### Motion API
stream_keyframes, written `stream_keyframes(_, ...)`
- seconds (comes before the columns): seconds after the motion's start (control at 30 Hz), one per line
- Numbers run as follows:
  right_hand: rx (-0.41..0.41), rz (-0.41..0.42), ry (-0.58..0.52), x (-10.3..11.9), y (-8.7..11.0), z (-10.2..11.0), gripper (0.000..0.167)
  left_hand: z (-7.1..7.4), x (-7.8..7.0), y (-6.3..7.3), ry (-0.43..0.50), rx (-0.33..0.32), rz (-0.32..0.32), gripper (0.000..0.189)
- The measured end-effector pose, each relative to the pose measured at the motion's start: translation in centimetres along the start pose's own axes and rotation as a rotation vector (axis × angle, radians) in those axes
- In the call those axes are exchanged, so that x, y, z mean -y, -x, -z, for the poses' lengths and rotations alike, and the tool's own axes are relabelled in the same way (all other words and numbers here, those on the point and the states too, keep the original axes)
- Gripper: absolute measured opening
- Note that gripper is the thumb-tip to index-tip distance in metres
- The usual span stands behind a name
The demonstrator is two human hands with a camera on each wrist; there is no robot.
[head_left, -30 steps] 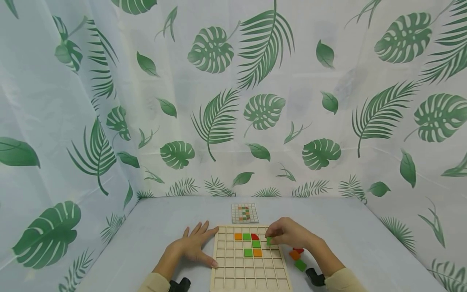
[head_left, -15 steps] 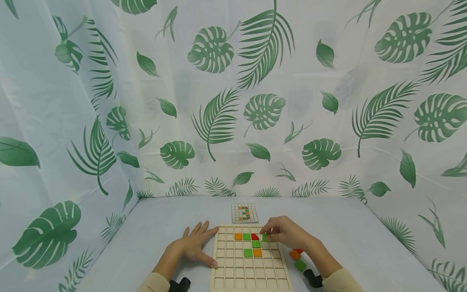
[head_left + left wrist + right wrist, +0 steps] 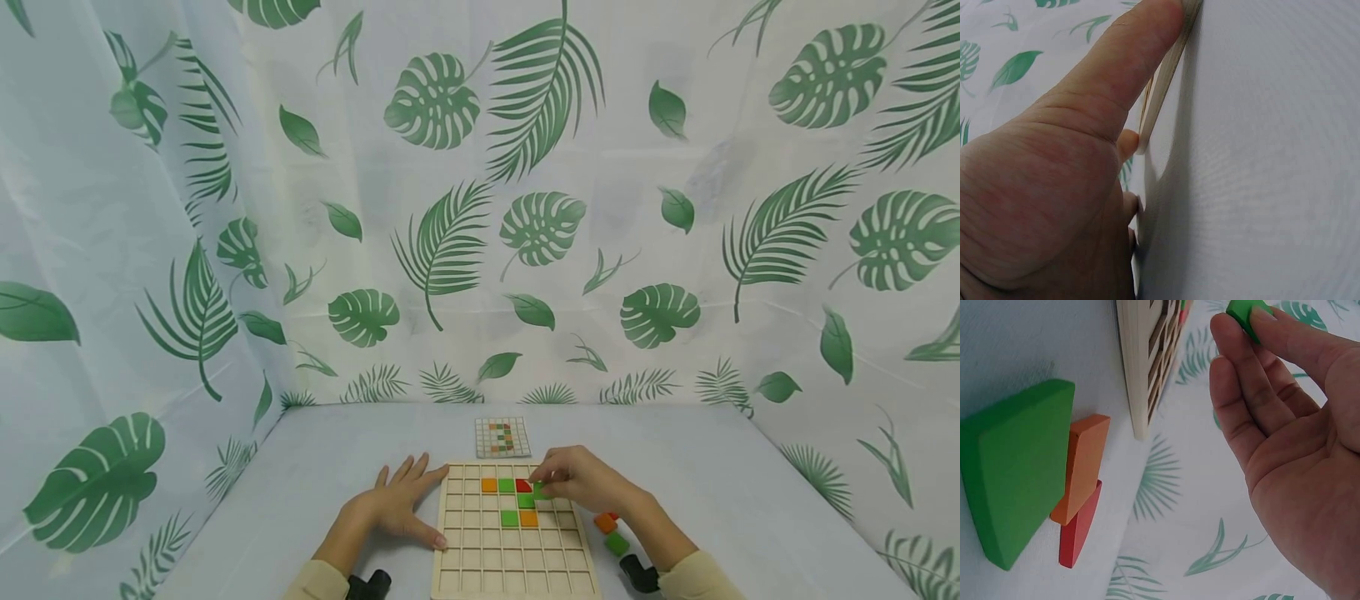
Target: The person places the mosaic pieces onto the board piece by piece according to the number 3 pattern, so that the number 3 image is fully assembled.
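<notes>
A wooden grid board (image 3: 480, 560) lies on the table in the head view. Orange, green and red tiles fill several of its cells, among them an orange tile (image 3: 489, 485), a red tile with a rounded corner (image 3: 522, 485) and a green tile (image 3: 510, 518). My right hand (image 3: 581, 477) pinches another green tile (image 3: 1246, 315) between thumb and fingertips, close over the board's upper right part. At the board's left edge my left hand (image 3: 397, 504) lies with fingers spread, its thumb touching the side. The left wrist view shows that thumb (image 3: 1129, 56) against the board's rim.
Beside the board's right edge lie a loose green tile (image 3: 1022, 469), an orange tile (image 3: 1085, 465) and a red tile (image 3: 1080, 528). A small pattern card (image 3: 502, 438) sits beyond the board. Leaf-printed curtains (image 3: 525, 275) stand around the table.
My right hand has moved left over the board with the green tile, from near its right edge toward the red tile. The left hand has stayed in place.
</notes>
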State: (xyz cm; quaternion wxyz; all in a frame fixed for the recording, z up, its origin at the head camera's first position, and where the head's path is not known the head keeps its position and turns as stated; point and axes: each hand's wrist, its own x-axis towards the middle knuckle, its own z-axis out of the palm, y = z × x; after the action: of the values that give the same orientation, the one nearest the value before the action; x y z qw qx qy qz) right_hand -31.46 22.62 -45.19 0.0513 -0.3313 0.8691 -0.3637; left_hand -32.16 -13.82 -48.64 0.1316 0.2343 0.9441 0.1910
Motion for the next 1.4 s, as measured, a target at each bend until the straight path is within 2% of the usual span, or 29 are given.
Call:
stream_keyframes(0.27, 0.030, -0.027, -0.003, 0.2, -0.3, -0.4, 0.018, -0.1, 0.2, -0.3, -0.010, 0.002, 0.005, 0.122)
stream_keyframes(0.6, 0.068, 0.000, -0.039, 0.4, -0.5, -0.9, 0.020, -0.1, 0.1, -0.3, 0.004, 0.001, 0.008, 0.123)
stream_keyframes(0.83, 0.084, -0.007, -0.021, 0.5, -0.6, -1.2, 0.017, -0.1, 0.1, -0.2, -0.001, -0.003, 0.007, 0.122)
stream_keyframes(1.17, 0.140, -0.042, -0.095, 1.0, -0.6, -1.7, 0.015, -0.1, 0.1, -0.2, 0.006, -0.006, 0.009, 0.121)
stream_keyframes(1.4, 0.161, 0.006, -0.107, 1.1, -0.6, -2.0, 0.014, 0.0, 0.0, -0.1, 0.005, -0.003, 0.007, 0.121)
